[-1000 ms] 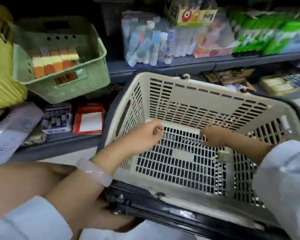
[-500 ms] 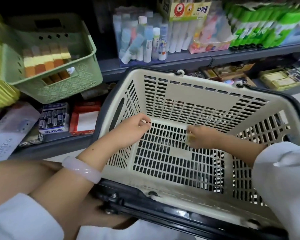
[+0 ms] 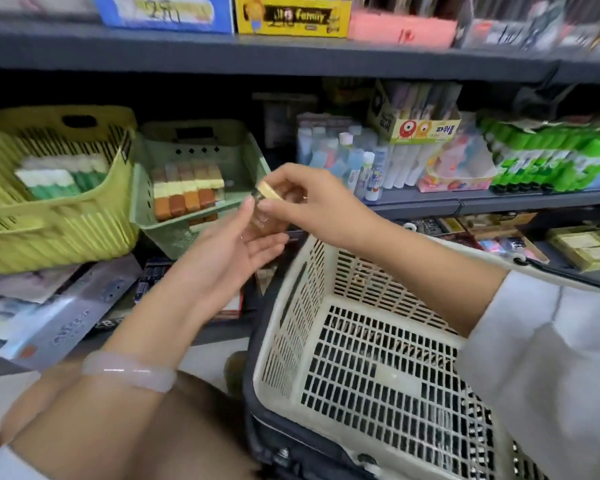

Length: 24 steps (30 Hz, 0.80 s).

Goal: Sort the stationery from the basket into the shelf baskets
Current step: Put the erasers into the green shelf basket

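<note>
Head view: a small clear item with a flat gold-coloured end [image 3: 264, 192] is held in the air between both hands, above the near-left corner of the cream basket [image 3: 378, 358] and in front of the green shelf basket [image 3: 142, 202]. Its body looks transparent and smooth, but motion blur hides its exact shape and any print. It is pinched at the gold end by the curled thumb and fingers of the right hand [image 3: 302, 195]. The left hand [image 3: 236, 244] is laid beneath it, palm up, fingers nearly straight and touching its lower part.

The cream basket is made of hard plastic with slotted walls and a gridded floor, edged by a black frame. The green shelf basket, tilted forward, holds rows of small blocks [image 3: 184, 192] banded in brown, cream and orange. Beside it on the left, a ribbed yellow basket [image 3: 49, 233] holds green-and-white blocks. A pale, smooth bangle [image 3: 129, 372] is worn on the left wrist. On the upper shelf [image 3: 291, 60], "Family" can be read on a yellow box [image 3: 291, 17]; Korean lettering is printed on a yellow carton [image 3: 426, 129] with cartoon eyes.
</note>
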Each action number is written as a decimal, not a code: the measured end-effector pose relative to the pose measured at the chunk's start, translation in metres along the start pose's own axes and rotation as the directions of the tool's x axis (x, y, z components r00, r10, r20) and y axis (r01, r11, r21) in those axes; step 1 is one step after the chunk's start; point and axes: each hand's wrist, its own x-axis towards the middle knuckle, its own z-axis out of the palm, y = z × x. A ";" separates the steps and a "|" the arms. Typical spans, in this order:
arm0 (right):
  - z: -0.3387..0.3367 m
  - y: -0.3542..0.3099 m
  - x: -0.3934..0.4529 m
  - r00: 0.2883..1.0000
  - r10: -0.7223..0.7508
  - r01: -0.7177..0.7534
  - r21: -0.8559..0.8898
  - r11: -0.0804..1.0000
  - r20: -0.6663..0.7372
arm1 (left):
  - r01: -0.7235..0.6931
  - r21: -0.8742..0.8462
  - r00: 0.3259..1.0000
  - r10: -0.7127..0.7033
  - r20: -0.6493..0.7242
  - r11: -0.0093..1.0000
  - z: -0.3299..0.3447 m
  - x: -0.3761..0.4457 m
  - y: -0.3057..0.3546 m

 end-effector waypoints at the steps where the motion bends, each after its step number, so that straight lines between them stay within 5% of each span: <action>1: 0.005 -0.007 0.008 0.999 0.019 -0.022 0.074 0.997 0.035 | -0.044 0.032 0.999 0.044 -0.022 0.999 -0.008 -0.001 0.008; 5: 0.026 -0.026 0.038 0.977 0.103 -0.156 0.296 0.942 0.187 | -0.105 0.135 0.987 0.120 -0.111 0.985 -0.040 -0.008 0.033; 8: 0.037 -0.035 0.061 0.963 0.127 -0.196 0.296 0.935 0.236 | -0.114 0.222 0.980 0.146 -0.136 0.969 -0.060 -0.011 0.047; 13: 0.042 -0.028 0.121 0.965 0.263 -0.257 0.234 0.938 0.008 | -0.115 0.300 0.979 0.159 -0.126 0.947 -0.093 -0.011 0.063; 16: 0.045 -0.001 0.157 0.900 0.428 -0.434 -0.078 0.897 -0.086 | -0.128 0.323 0.980 0.169 -0.102 0.938 -0.108 -0.014 0.062; 19: 0.051 0.015 0.175 0.862 0.502 -0.452 -0.563 0.692 -0.075 | -0.129 0.301 0.979 0.169 -0.112 0.945 -0.113 -0.013 0.060; 24: 0.067 0.024 0.191 0.826 0.563 -0.370 -0.752 0.545 0.001 | -0.132 0.311 0.976 0.178 -0.123 0.941 -0.117 -0.010 0.058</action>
